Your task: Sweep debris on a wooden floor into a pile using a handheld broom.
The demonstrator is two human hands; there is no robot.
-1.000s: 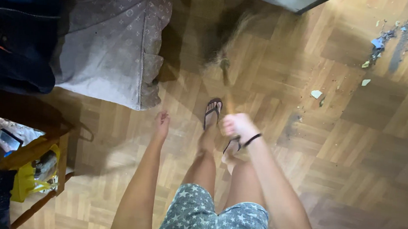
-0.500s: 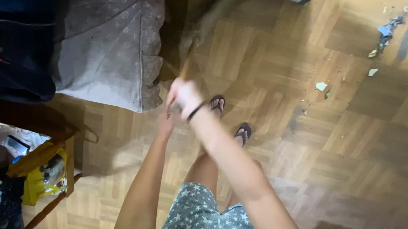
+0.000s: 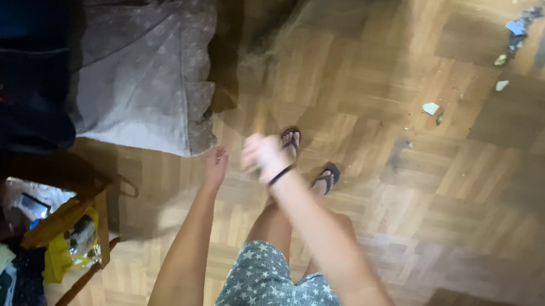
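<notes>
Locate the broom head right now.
Head view, upper centre: the blurred broom head sweeps the parquet floor beside the grey sofa cover, ahead of the right hand gripping its handle.

Both arms are bare, without sleeves. A thin dark band (image 3: 280,174) circles the right wrist. Blue-grey shorts (image 3: 275,290) carry white stars, and dark flip-flops (image 3: 326,176), probably brown, are on both feet.

I see blue-grey shorts (image 3: 276,287) patterned with white stars; beside them, warm brown parquet floor (image 3: 475,186); grey patterned bedcover (image 3: 144,67); yellow bag (image 3: 61,253).
</notes>
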